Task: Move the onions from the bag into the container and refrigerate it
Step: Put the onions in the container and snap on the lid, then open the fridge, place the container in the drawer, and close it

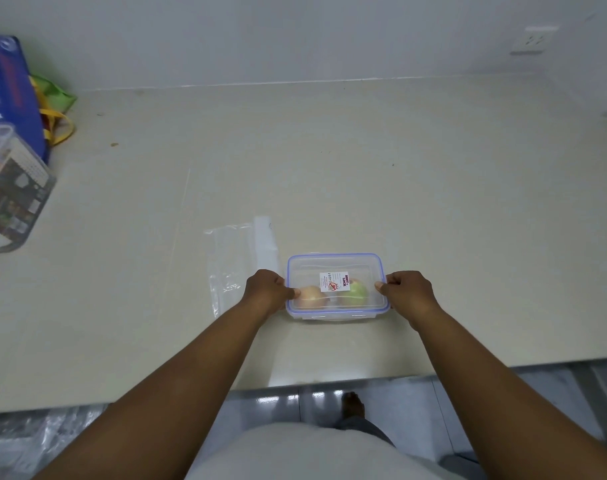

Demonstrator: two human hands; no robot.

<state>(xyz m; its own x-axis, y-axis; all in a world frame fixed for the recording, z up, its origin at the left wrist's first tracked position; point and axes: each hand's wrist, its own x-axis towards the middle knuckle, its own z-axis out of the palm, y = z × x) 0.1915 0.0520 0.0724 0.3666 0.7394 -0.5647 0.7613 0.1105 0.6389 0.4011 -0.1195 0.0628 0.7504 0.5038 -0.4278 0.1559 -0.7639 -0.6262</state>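
Head view: left hand (265,289) and right hand (407,289) gripping lidded container (336,268) ends, two onions (310,296) inside, empty bag (236,261) just left

2 onions (310,295) in 1 lidded container (336,265); 1 empty bag (229,258); 2 hands (265,289).

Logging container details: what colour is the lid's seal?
Blue, running round the clear lid; seen in the head view.
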